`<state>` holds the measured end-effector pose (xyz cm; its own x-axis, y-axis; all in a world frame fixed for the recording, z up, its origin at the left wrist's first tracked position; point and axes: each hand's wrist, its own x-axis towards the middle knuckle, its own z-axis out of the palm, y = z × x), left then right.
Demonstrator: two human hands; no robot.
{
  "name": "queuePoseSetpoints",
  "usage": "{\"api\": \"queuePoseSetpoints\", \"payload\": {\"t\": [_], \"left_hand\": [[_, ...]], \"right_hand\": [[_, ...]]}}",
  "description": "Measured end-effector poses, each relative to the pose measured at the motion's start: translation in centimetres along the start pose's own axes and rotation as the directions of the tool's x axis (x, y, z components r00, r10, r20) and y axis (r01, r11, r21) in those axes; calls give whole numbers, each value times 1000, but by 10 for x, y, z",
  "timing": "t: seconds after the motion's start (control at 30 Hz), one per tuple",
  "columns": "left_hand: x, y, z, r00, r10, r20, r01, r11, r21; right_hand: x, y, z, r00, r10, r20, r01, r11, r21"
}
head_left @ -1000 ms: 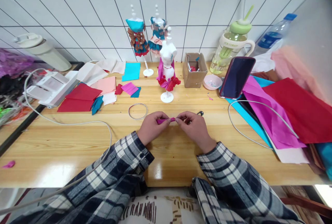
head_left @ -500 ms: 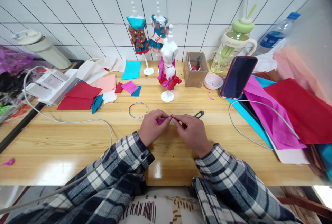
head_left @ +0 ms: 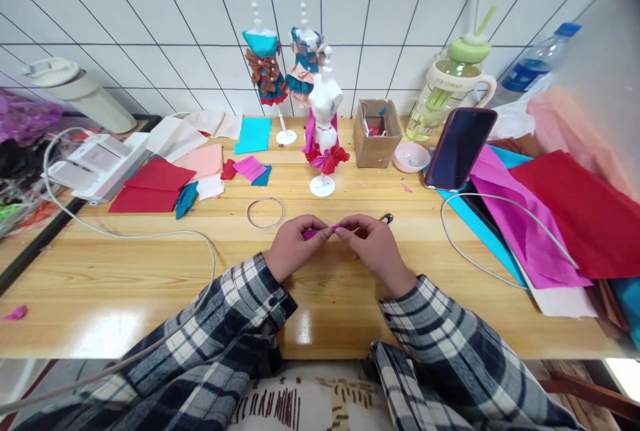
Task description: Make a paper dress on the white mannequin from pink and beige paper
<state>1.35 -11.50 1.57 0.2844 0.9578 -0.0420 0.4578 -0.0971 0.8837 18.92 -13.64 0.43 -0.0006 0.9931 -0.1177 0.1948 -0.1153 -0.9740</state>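
Magenta scrap [head_left: 309, 235], mostly hidden, held above the wooden table [head_left: 330, 324].
The left hand [head_left: 294, 246] pinches it, a sliver showing under the curled forefinger; the right hand [head_left: 377, 248] closes thumb and forefinger on its other end, so its full shape cannot be made out. It sits nearer the viewer than the white dress form [head_left: 325, 101]. Past the right hand, only the end of a dark loop [head_left: 387, 218] shows; a purple bag [head_left: 25, 118] is cut off at the left edge.

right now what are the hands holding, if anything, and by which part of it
A small magenta strip, fabric or crepe paper: the left hand pinches it partway along, the right hand its right end. Fingers hide the exact edge.
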Motion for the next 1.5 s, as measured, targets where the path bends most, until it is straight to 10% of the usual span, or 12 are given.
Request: {"api": "queuePoseSetpoints", "payload": {"t": [0.3,0.57,0.7,0.83,1.27,1.37,1.5], "left_hand": [[0,0,-6,986,58,156,-51,997,-49],[2,-3,-9,997,-20,76,26,997,-73],[3,-6,-13,979,-85,184,127,965,-231],[2,-6,-14,959,-107,261,182,942,-281],[4,-8,-16,940,-123,319,228,921,-316],[4,-6,-18,959,-83,270,153,956,-252],[4,-3,-21,974,219,62,-226,967,119]], "right_hand": [[3,8,-5,991,131,9,-129,961,245],[3,0,-13,972,192,138,-230,904,360],[1,1,-19,987,-160,31,159,987,38],[-3,0,-19,821,-548,161,570,771,-284],[-1,0,-19,740,-660,128,634,622,-460],[-1,0,-18,781,-622,56,568,670,-477],[3,3,-15,930,-368,-12,336,861,-381]]}}
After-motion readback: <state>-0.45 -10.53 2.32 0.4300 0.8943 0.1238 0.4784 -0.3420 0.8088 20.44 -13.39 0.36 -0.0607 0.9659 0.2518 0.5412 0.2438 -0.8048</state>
